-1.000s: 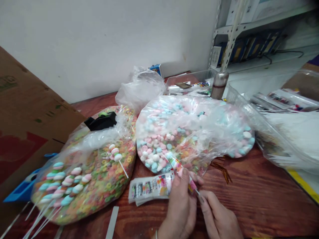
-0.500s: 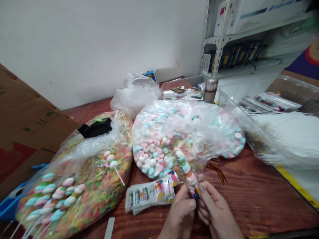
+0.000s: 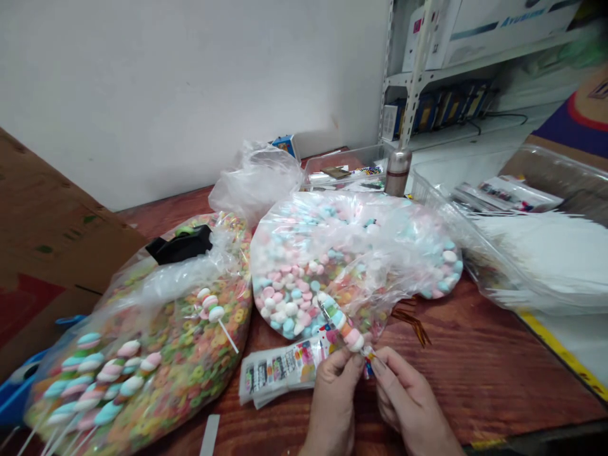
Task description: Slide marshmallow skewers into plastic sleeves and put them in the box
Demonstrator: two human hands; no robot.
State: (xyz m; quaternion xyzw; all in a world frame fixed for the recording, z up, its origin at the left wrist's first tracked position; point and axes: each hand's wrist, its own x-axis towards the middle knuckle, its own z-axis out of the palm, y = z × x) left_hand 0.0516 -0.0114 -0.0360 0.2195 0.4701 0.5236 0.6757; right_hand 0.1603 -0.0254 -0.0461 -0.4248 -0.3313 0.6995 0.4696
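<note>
A skewer of pastel marshmallows and cereal rings in a clear wrapper slants up and left, out in front of my fingers. My left hand pinches its lower end. Close beside it, my right hand has thumb and fingers closed on the colourful printed bottom of the wrapper; the stick's end is hidden by the fingers. Just left of my hands lies a stack of printed clear wrappers on the wooden table.
A bag of marshmallows lies behind my hands, brown twist ties beside it. Several marshmallow skewers rest on a bag of cereal rings, with a black tape dispenser. A clear bin holds white sticks.
The marshmallow skewer has tipped further to the left, its top swinging away from my right hand. Both hands keep hold near its base. The view has shifted slightly.
</note>
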